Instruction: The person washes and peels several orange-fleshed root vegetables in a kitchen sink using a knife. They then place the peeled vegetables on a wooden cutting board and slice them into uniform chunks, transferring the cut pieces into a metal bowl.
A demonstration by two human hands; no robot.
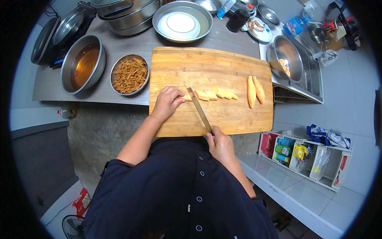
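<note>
My right hand [220, 145] grips the handle of a kitchen knife [200, 112], whose blade slants up and left over a wooden cutting board [209, 65]. Beside the blade's tip, my left hand [169, 100] pinches an orange root vegetable piece [187, 97], possibly sweet potato, against the board. Several cut slices [219, 92] lie in an uneven row right of the blade. Two long peeled pieces [251, 92] rest side by side near the board's right edge. My left fingers partly hide the piece under them.
Left of the board stand a bowl of brown fried-looking strips [131, 76] and a metal basin of amber liquid [85, 70]. Behind it sit a wide metal pan [206, 25] and a dark bottle [238, 19]. A steel bowl [294, 56] with orange pieces stands by the sink [313, 80].
</note>
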